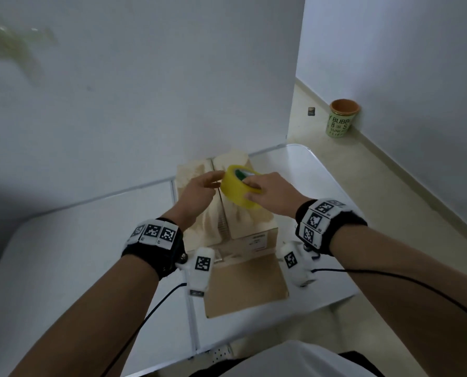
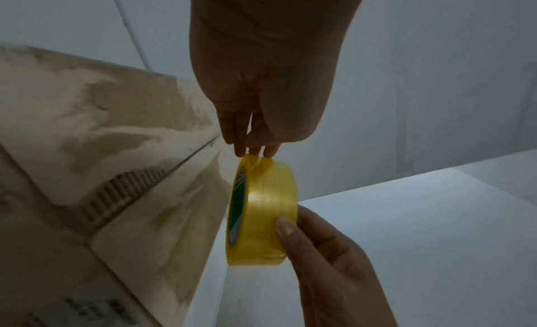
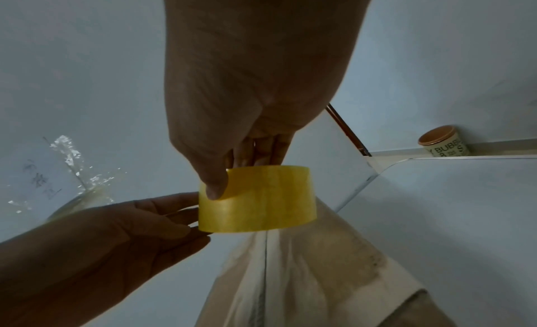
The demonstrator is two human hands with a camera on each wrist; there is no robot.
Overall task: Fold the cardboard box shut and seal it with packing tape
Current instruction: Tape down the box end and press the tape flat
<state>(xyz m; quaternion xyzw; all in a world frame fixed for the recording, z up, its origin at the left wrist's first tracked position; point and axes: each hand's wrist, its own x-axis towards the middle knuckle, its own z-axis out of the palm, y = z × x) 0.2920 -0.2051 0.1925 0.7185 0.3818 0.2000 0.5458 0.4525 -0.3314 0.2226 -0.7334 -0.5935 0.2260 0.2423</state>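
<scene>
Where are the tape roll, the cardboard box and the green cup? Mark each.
tape roll [image 1: 236,190], head view, yellow outer band.
cardboard box [image 1: 250,225], head view, right top flap.
green cup [image 1: 339,123], head view, printed side wall.

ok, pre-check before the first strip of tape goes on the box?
1. Flaps folded shut: ok, box top flaps meet at a centre seam.
2. Roll held: ok, right hand grips the tape.
3. Free end lifted: cannot tell; left hand fingertips are at the roll's rim.
4. Roll over the seam: ok in the head view.
5. Seam already taped: cannot tell; the surface looks torn and patchy.
6. Box steadied: not ok, neither hand is on it.
</scene>
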